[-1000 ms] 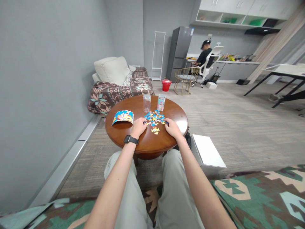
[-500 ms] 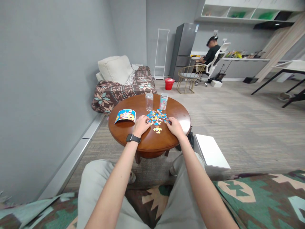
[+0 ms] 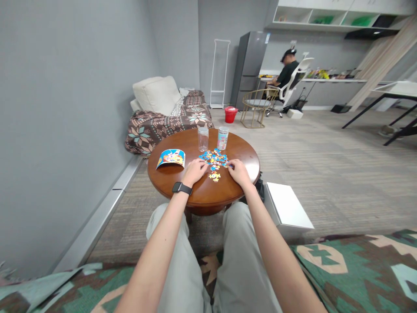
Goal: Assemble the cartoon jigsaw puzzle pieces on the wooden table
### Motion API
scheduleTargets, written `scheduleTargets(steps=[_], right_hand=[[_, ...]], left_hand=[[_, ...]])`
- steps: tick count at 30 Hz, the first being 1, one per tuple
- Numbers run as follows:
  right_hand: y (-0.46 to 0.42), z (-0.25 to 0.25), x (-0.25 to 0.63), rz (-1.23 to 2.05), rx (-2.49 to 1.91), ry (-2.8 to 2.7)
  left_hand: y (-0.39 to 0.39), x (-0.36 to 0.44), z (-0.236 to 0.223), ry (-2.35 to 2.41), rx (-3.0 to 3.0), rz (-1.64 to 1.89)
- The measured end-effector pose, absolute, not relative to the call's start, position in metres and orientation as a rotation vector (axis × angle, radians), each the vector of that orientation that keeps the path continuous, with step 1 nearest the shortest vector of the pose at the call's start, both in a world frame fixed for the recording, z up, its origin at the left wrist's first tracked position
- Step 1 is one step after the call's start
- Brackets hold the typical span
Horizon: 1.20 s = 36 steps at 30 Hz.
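A loose pile of jigsaw puzzle pieces (image 3: 213,156), mostly blue with some yellow and pink, lies on the round brown table (image 3: 169,187). Nearer to me is a small cluster of joined yellowish pieces (image 3: 214,176). My left hand (image 3: 195,171), with a dark watch on its wrist, reaches over the pile's left edge, its fingers stretched out. At the right edge, my right hand (image 3: 239,171) has its thumb and fingers closed around a small blue piece, partly hidden. A curved picture sheet (image 3: 171,157) stands left of my left hand.
Behind the pile stand a clear lidded jar (image 3: 203,140) and a printed jar (image 3: 223,139). A white box (image 3: 288,204) is on the floor right of the table. Farther off are a red bin (image 3: 230,114), a gold-framed chair (image 3: 259,104) and a seated person (image 3: 288,74).
My left hand has shifted slightly right over the pieces, its fingers straighter. My right hand stays nearly in place. My knees have drawn together toward the table.
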State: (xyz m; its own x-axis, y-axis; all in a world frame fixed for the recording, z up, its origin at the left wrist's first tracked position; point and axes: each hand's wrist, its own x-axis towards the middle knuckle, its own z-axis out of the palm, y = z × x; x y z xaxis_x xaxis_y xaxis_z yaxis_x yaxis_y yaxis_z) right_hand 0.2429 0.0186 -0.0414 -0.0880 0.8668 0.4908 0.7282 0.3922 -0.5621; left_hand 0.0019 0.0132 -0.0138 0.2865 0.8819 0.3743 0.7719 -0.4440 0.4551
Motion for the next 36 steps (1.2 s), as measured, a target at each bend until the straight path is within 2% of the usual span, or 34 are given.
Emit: scheduleTargets(steps=[8,13,29,36], right_hand=[[0.019,-0.043,0.241,0.191,-1.291,-1.944],[0.019,-0.041,0.238,0.213,-1.203,-2.05],[0.02,-0.044,0.242,0.191,-1.307,-1.975],[0.017,-0.044,0.242,0.092,-1.358,-1.986]], left_hand=[[0.01,0.005,-0.011,1.463,2.403,0.889],[0.007,0.009,-0.01,1.279,2.508,0.729],[0.006,0.008,-0.009,1.385,2.548,0.759],[0.002,0.009,-0.006,1.34,2.59,0.662]])
